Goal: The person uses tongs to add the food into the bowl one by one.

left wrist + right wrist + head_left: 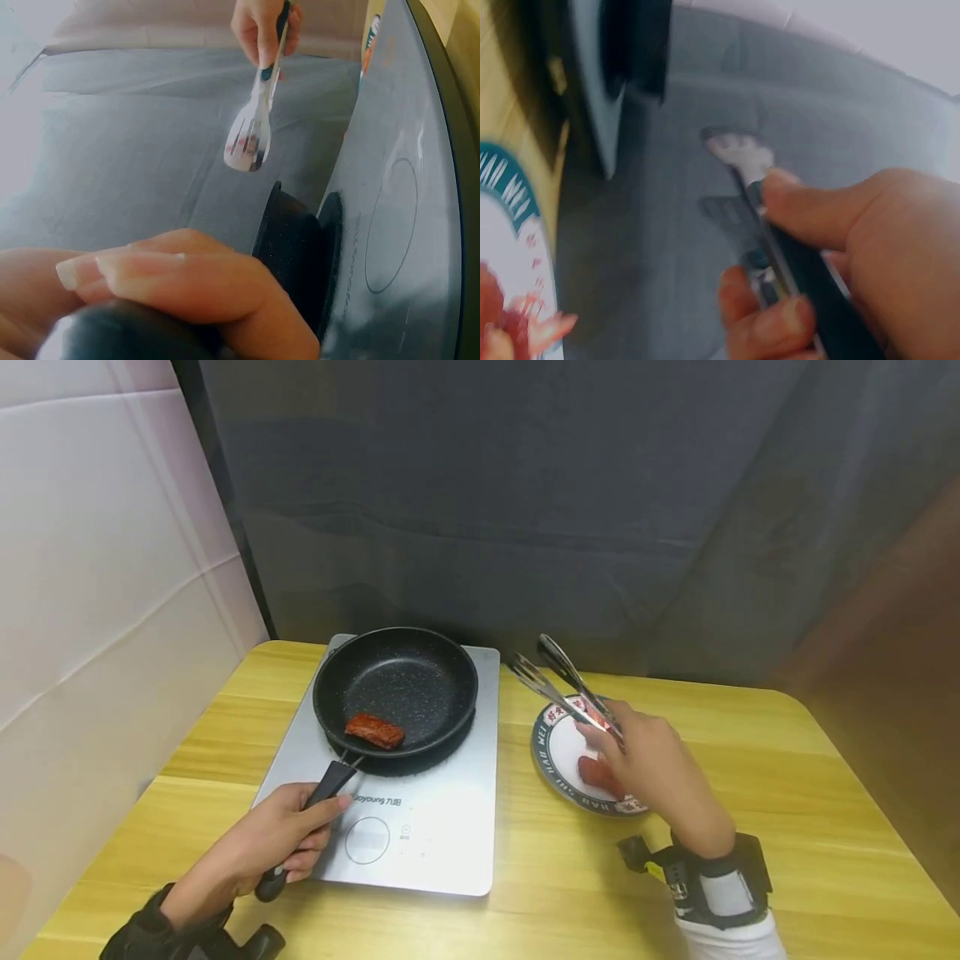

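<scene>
My left hand (281, 835) grips the black handle (327, 785) of a frying pan (420, 685). One browned, reddish piece of meat (375, 731) lies in the pan, near the handle side. In my right hand (656, 764) is a pair of metal tongs (570, 689) with dark grips, held above a plate. The tongs' two tips stand apart, pointing up and left, with nothing between them. Beneath that hand, the patterned plate (552, 768) bears reddish meat (598, 777), partly hidden by the hand. The right wrist view shows thumb and fingers around the tongs (776, 247).
The pan stands on a silver induction cooker (457, 827) with a round control mark at its front. Both sit on a yellow wooden table (810, 827). A dark cloth (487, 510) hangs behind, and a pale cloth (105, 552) rises at the left.
</scene>
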